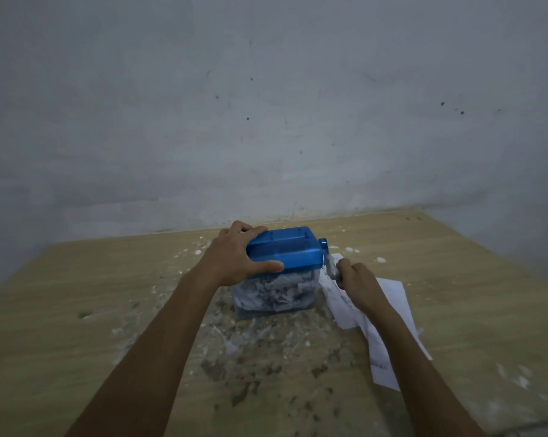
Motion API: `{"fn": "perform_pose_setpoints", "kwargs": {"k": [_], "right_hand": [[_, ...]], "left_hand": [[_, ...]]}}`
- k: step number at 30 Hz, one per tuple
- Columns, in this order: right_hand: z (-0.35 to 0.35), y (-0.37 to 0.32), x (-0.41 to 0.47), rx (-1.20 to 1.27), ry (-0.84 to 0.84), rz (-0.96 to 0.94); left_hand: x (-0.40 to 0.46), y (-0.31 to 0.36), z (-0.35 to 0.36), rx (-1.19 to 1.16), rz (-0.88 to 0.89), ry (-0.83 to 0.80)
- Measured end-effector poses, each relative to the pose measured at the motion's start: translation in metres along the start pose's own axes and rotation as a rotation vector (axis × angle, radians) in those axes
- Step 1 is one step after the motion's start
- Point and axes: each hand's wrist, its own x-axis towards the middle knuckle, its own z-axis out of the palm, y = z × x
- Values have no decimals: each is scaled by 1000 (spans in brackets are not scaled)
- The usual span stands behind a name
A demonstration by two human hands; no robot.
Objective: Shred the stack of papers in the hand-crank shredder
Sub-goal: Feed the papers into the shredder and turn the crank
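Two bare hands work a small hand-crank shredder just below the centre of the frame. The left hand [234,257] grips the left end of the shredder's translucent blue plastic lid [286,250], fingers curled over the far edge and thumb stretched along the near edge. The right hand [359,280] is wrapped around the knob of the pale grey crank handle [331,269], which hangs down from a blue hub on the right side of the lid; the fingers are closed round it, though blur hides their exact lie.

Beneath the lid sits the shredder's clear plastic bin [274,296], packed nearly to the top with white and grey paper shreds [279,291]. The bin stands on a light wooden table [77,310] that fills the lower half of the frame.

Just right of the shredder, partly under the right wrist and forearm, lie several flat white paper sheets [392,298] with faint printing, overlapping and running toward the lower right. Whether any sheet is in the lid's slot cannot be told.

In front of the bin, between the two forearms, loose paper scraps and dark specks [250,351] are strewn over the tabletop. Small white flecks dot the wood around the shredder.

Behind the table, a grey-white plastered wall [266,105] with scattered dark marks fills the upper half of the frame.
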Motion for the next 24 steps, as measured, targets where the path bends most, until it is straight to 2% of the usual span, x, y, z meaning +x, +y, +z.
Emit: {"fn": "perform_pose_setpoints", "kwargs": {"k": [5,8,10,15,19,22,24], "right_hand": [[-11,-24,-9,470,148,45],[-22,-52,8,537,268,26],[-27,-66,28,519,285,34],[-20,-65,78,431,118,106],[-5,-57,85,386,3,175],[10,-32,78,193,-144,220],[19,-16,68,86,-182,275]], "left_hand": [[2,0,-5,20,-8,-56],[3,-1,-6,35,13,-76],[3,-2,-5,23,23,-69],[1,-4,-2,16,35,-28],[0,-5,2,5,19,15],[1,-4,6,-4,4,35],[2,-3,6,-3,-2,50]]}}
